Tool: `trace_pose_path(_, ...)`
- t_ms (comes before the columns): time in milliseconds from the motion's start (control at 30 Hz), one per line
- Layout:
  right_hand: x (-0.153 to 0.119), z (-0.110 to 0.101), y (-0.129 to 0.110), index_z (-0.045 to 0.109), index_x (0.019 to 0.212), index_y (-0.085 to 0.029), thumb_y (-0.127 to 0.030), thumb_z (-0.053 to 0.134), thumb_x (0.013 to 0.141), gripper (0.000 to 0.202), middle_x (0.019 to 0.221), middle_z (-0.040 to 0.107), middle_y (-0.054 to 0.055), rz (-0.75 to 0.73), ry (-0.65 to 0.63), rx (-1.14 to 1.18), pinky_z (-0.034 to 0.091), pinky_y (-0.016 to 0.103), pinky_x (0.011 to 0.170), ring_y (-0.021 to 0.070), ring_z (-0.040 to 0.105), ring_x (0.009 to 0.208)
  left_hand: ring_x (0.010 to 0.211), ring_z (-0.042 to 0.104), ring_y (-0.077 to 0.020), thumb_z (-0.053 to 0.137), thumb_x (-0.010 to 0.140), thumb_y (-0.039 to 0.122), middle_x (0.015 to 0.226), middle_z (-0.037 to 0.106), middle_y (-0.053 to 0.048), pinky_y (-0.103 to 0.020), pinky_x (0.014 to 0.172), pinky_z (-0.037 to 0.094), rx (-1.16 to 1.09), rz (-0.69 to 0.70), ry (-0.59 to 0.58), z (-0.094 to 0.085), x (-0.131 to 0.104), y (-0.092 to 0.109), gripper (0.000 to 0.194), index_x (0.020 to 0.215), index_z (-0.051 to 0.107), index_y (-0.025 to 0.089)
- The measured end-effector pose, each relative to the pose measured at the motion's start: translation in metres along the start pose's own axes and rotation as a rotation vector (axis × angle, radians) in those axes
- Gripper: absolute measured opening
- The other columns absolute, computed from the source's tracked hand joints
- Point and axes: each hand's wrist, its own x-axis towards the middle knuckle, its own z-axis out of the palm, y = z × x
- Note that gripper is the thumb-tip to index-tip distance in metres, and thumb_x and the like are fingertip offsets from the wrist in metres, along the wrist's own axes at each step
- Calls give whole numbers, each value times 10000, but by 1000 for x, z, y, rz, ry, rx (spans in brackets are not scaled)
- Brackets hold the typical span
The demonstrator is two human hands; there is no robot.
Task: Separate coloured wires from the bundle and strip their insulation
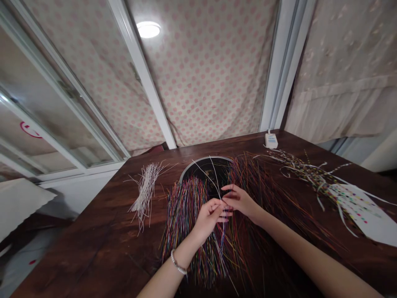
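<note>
Near the middle of the table, my left hand [211,217] and my right hand [238,198] meet with their fingertips pinched on thin white cords [204,173]. Two cord ends spread upward from the pinch, and more strands hang below it. A beaded bracelet circles my left wrist. Under my left hand lies a thick bundle of multicoloured cords [182,215]. Reddish-brown and dark cords [266,186] fan out beneath and beyond my right hand. A round black plate or mat with a grey rim [190,166] lies behind my hands, partly covered by cords.
A loose bundle of white cords [145,188] lies on the dark wooden table [102,223] at left. Patterned strands [305,176] and a white sheet with coloured dots [364,211] are at right. A small white box [271,140] stands at the back edge, near curtained windows.
</note>
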Motion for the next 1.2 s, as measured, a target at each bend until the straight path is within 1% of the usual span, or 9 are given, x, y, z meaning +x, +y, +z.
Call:
trace_pose_path(267, -6, 3, -7, 622, 898, -155, -293, 669, 651, 287, 759, 652, 34, 47, -70, 233, 465, 274, 645, 118, 596, 653, 824, 640, -233, 596, 694, 451, 897, 660, -125, -360, 721, 491, -7, 1, 51, 2, -2, 2, 370, 876, 507, 141)
trace_pose_path(433, -1, -8, -8, 630, 826, -179, -263, 707, 615, 240, 756, 651, 33, 38, 25, 419, 470, 312, 733, 140, 619, 714, 883, 623, -238, 595, 697, 454, 952, 651, -150, -363, 750, 487, -55, 43, 102, -1, -4, 5, 375, 876, 509, 136)
trace_pose_path(533, 0, -17, -9, 615, 799, -187, -224, 687, 621, 195, 717, 621, 11, 62, 81, 454, 482, 287, 662, 115, 603, 626, 801, 638, -207, 584, 716, 437, 918, 657, -132, -353, 739, 485, -115, 90, 139, -7, -5, 12, 364, 912, 503, 140)
trace_pose_path(633, 0, -20, -11, 594, 769, -175, -200, 645, 628, 152, 644, 578, -16, 80, 130, 295, 422, 215, 473, 71, 531, 474, 645, 611, -124, 603, 716, 379, 797, 651, -58, -284, 665, 486, -174, 179, 235, -20, -7, 25, 314, 916, 510, 155)
trace_pose_path(767, -2, -20, -17, 577, 747, -161, -221, 587, 636, 126, 614, 534, -31, 24, 196, 96, 254, 166, 344, 29, 395, 365, 509, 470, -35, 629, 691, 299, 669, 559, 25, -159, 500, 403, -243, 340, 389, -55, -14, 50, 243, 872, 542, 164)
trace_pose_path(900, -5, -29, -29, 569, 823, -163, -312, 544, 690, 201, 737, 544, 1, -161, 320, 67, 197, 154, 337, 20, 372, 386, 419, 333, -16, 628, 652, 291, 615, 498, 46, -130, 371, 204, -96, 428, 587, -113, -22, 66, 266, 869, 555, 156)
trace_pose_path(967, -5, -37, -30, 565, 874, -166, -332, 526, 712, 235, 790, 555, 20, -203, 364, 12, 204, 150, 338, 25, 392, 404, 422, 349, -30, 589, 666, 292, 620, 513, 33, -142, 378, 203, 79, 413, 798, -146, -24, 67, 283, 903, 560, 140)
trace_pose_path(1067, 1, -46, -20, 564, 926, -170, -303, 548, 695, 267, 793, 566, 30, -184, 356, -169, 261, 161, 340, 46, 433, 420, 515, 483, -105, 479, 720, 200, 735, 614, -44, -206, 467, 348, 535, 287, 1068, -184, -23, 58, 340, 1046, 518, 112)
trace_pose_path(1200, 8, -44, 2, 556, 994, -178, -204, 591, 639, 358, 840, 567, 37, -267, 361, -447, 436, 251, 465, 76, 489, 465, 825, 586, -230, 402, 695, 38, 902, 630, -140, -311, 712, 423, 1080, 94, 1103, -203, -13, 41, 470, 1162, 445, 67)
